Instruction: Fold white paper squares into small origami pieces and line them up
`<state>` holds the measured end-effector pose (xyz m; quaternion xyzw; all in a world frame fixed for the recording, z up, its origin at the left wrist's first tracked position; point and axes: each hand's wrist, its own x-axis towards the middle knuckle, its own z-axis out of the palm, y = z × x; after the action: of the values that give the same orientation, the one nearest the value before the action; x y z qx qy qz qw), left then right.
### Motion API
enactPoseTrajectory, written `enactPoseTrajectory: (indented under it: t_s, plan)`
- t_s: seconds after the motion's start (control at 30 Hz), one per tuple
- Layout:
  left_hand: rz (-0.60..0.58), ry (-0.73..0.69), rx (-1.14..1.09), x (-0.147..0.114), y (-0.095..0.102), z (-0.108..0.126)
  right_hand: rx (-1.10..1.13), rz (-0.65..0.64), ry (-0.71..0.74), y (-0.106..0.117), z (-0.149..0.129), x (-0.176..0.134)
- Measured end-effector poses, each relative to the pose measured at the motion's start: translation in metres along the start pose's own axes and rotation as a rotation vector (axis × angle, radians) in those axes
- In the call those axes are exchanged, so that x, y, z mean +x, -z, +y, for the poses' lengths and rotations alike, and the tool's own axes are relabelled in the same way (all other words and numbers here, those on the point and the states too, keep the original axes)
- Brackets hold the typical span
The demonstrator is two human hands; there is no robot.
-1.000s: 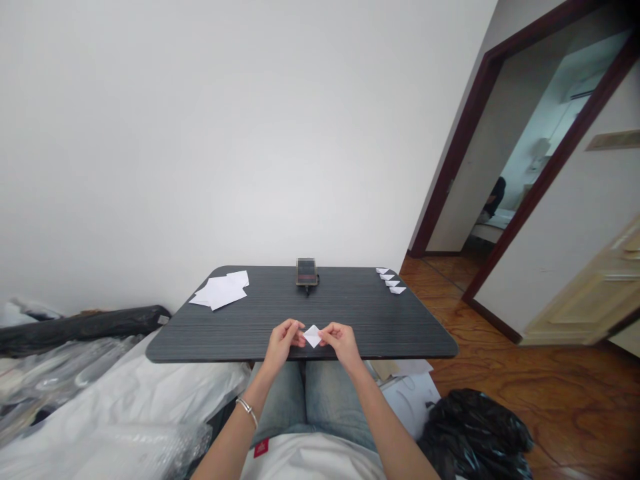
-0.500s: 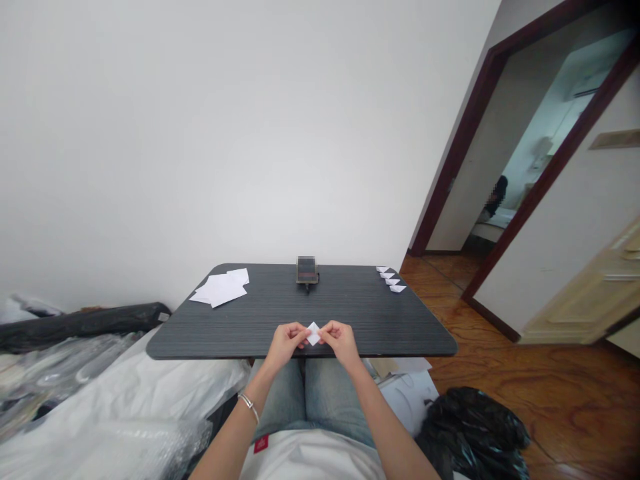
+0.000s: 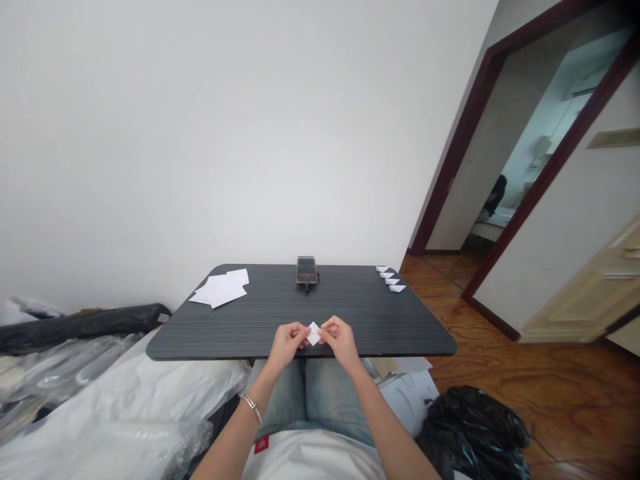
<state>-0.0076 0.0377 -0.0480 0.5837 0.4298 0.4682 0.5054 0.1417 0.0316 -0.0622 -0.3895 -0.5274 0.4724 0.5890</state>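
Observation:
A small folded paper [image 3: 313, 334], white and diamond-shaped, is held near the front edge of the dark table [image 3: 270, 310]. My left hand [image 3: 290, 341] pinches its left corner between thumb and fingers. On the opposite side, my right hand [image 3: 339, 339] is closed at the right corner with fingertips pressed together. Loose white paper sheets [image 3: 220, 291] lie overlapping at the table's left. Several small folded paper pieces [image 3: 393, 281] form a row along the far right edge.
A phone-like device on a stand [image 3: 307, 271] is at the table's back middle, against the wall. Plastic-wrapped bundles [image 3: 100, 400] lie left of the table. A black plastic bag [image 3: 475, 433] sits on the wooden floor at right. A person [image 3: 495, 195] is beyond the doorway.
The fingers of my right hand have lifted slightly at the paper's right corner. My left hand and the folded paper stay in nearly the same place.

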Motion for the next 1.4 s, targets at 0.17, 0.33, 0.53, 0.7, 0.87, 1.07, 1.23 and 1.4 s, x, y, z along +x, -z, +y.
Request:
enactPoseTrajectory:
  t_s: [0.17, 0.33, 0.53, 0.7, 0.87, 1.07, 1.23, 1.4]
  plan:
    - [0.004, -0.005, 0.002, 0.0021, -0.0002, -0.0013, 0.016, 0.016, 0.017, 0.0004, 0.0025, 0.0006]
    - [-0.056, -0.019, 0.048, 0.001, -0.0008, -0.0036, 0.024, -0.014, 0.016, 0.0011, 0.0022, 0.0004]
    - [-0.041, -0.051, 0.059, 0.0009, 0.0016, -0.0048, 0.073, -0.035, -0.024, 0.0024, 0.0014, 0.0023]
    - [-0.054, -0.069, 0.065, 0.0002, 0.0019, -0.0042, -0.004, -0.071, -0.032, 0.002, 0.0026, 0.0019]
    - [-0.084, -0.078, 0.062, -0.0012, 0.0024, -0.0023, -0.037, -0.085, -0.019, 0.0013, 0.0007, 0.0009]
    - [-0.123, -0.08, 0.053, -0.0021, 0.0032, 0.0004, -0.035, -0.097, -0.014, 0.0003, -0.0022, 0.0004]
    - [-0.109, -0.071, 0.037, -0.001, 0.003, 0.0003, -0.059, -0.104, 0.004, -0.0009, -0.0009, -0.0002]
    - [-0.156, -0.061, 0.037, -0.0009, 0.0039, -0.0007, -0.096, -0.114, 0.015, 0.0001, 0.0015, -0.0011]
